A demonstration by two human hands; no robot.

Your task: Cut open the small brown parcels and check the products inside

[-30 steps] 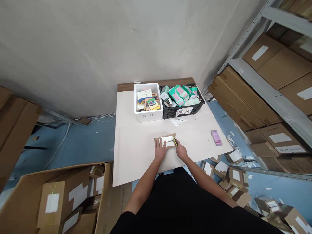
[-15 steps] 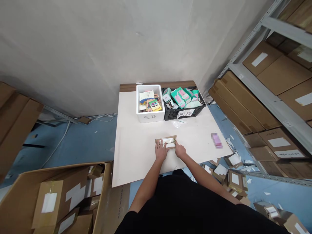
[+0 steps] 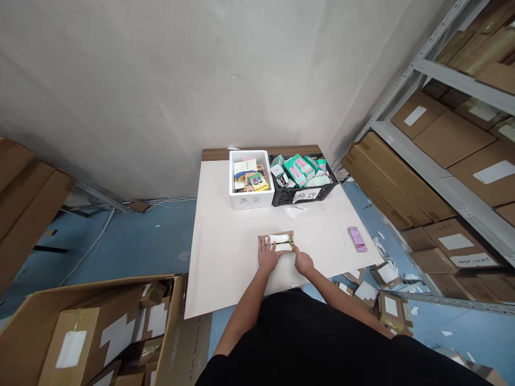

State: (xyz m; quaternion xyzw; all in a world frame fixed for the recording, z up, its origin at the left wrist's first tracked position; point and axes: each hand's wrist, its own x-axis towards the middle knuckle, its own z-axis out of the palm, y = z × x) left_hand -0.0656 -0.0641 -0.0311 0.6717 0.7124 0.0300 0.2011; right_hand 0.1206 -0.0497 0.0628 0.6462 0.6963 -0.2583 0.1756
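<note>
A small flat brown cardboard package (image 3: pixel 262 239) with a white label lies on the white table in front of me. My left hand (image 3: pixel 268 258) rests on its left part, fingers spread flat and holding it down. At the package's right end, my right hand (image 3: pixel 304 262) is closed round a thin yellow box cutter (image 3: pixel 292 244), mostly hidden by the fingers. The cutter's tip touches the label side, where a dark line runs across the white.
Behind the package stand a white foam box (image 3: pixel 252 200) of booklets and a black crate (image 3: pixel 304 197) of green-and-pink boxes. A blurred pink item (image 3: pixel 357 239) lies at the table's right. A large carton (image 3: pixel 171 316) of parcels stands left, shelving (image 3: pixel 438 171) right.
My right hand has drawn back slightly to the right, and more of the yellow cutter shows. My left hand still lies on the package. The head view has tilted up slightly.
</note>
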